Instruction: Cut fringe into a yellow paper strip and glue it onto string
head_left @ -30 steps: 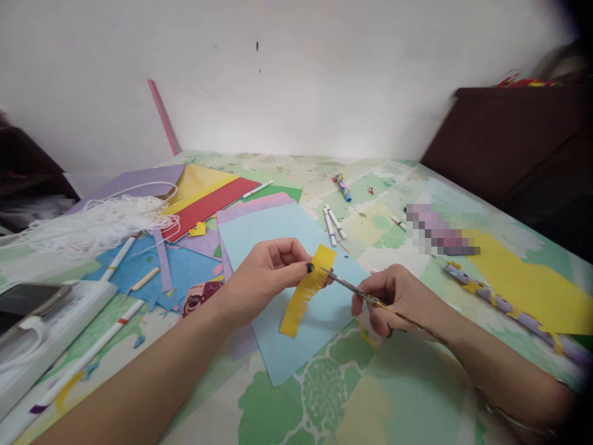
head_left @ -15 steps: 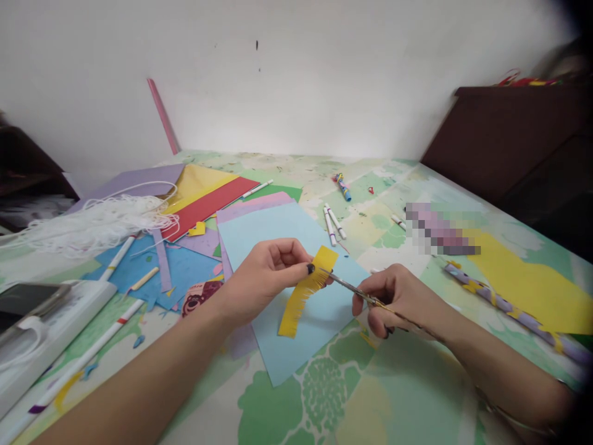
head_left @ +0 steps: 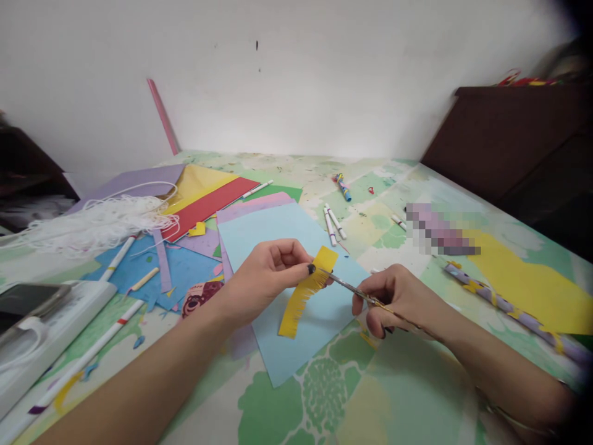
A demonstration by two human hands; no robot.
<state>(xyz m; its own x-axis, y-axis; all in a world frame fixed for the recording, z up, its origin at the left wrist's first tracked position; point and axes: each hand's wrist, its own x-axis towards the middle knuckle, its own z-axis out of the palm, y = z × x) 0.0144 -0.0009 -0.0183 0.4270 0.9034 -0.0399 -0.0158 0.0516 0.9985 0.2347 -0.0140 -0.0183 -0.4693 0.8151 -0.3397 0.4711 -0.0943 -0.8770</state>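
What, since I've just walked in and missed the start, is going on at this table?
A person's left hand holds a yellow paper strip, and their right hand holds scissors with the blades at its edge. Narrow slits fringe that edge from near the lower end up to about the blades; the upper end looks uncut. Below is a light blue sheet. A tangle of white cord lies to the left, and a purple rod with yellow trim to the right.
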